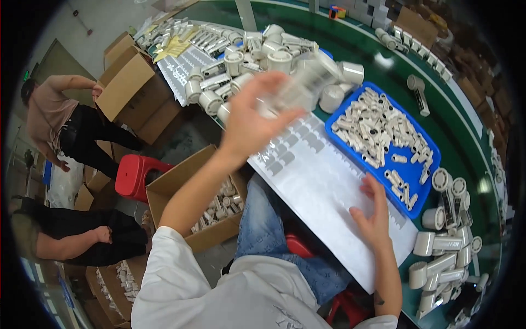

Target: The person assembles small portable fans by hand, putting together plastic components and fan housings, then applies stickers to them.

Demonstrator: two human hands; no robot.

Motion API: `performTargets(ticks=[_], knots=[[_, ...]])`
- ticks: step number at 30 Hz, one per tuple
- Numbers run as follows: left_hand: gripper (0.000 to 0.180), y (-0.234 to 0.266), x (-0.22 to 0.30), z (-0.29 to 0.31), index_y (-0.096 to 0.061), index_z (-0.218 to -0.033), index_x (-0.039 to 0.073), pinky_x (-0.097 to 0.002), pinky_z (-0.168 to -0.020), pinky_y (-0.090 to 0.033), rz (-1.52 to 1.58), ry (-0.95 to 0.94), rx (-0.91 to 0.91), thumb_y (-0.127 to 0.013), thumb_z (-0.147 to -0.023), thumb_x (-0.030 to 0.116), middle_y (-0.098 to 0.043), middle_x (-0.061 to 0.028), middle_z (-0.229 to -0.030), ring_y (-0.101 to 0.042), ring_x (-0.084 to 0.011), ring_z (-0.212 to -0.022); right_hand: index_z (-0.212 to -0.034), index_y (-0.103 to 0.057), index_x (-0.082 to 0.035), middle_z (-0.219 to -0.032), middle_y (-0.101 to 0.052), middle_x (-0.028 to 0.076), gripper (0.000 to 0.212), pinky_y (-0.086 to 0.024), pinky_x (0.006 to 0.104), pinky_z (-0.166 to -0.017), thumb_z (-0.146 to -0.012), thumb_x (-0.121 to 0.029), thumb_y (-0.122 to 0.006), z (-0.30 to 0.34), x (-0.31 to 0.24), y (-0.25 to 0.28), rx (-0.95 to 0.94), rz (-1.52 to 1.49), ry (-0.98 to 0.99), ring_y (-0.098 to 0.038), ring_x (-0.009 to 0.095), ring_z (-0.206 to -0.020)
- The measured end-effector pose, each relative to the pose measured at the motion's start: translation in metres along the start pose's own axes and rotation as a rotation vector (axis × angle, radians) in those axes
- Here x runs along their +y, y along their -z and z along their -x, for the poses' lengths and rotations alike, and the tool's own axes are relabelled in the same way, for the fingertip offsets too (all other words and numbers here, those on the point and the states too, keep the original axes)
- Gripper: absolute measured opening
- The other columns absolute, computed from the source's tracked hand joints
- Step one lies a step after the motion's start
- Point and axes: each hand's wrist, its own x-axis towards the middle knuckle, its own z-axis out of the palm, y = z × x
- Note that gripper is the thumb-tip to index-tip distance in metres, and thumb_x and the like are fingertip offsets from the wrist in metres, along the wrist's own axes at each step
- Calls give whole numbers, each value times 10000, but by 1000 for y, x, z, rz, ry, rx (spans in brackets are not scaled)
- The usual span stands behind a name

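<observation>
My left hand is raised over the far end of the white sheet, smeared by motion. Between its thumb and fingers is a blurred whitish piece; its exact kind is lost in the smear. Beyond it lies a heap of white, round-headed handheld parts, like small fan bodies. My right hand hovers by the near edge of the blue tray, palm turned inward, fingers apart, holding nothing. Many small white parts with dark ends fill most of that tray. Grey cut-out-like shapes run along the sheet's edges.
More white round-headed parts are stacked at the right; a single one lies beyond the tray on the green table. A cardboard box of parts stands left of my legs. Two people and a red stool are farther left.
</observation>
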Motion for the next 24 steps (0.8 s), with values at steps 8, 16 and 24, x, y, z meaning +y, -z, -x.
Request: performTargets(ticks=[8,16,24], knots=[[560,142,-159,-126,-637,-1159,104,-396,-852,-511,-651,106,87,-832,-688,335,-702,-131,-1083,-666,-307,-986,-1330,-488,-7,-1206,-551,187,687,-415,385,-1003,-709,-167,-735,0,-5,-5,-103,247,65,-543,329,-1124],[507,166,-274,-161,-676,-1052,249,-463,-935,-405,-1016,260,-250,-865,-583,298,-700,-9,-1000,-574,-264,-1076,-1244,-563,-11,-1190,-567,192,593,-452,400,-945,-724,-204,-774,3,-14,-3,-133,381,62,-548,361,-1089],[488,177,-334,-192,-695,-1064,148,-371,-927,-489,-551,333,-578,-815,-592,178,-701,-65,-1071,-619,-255,-1071,-1197,-611,-42,-1158,-601,144,505,-470,386,-896,-772,-258,-779,0,-19,-6,-106,493,63,-570,321,-1049]])
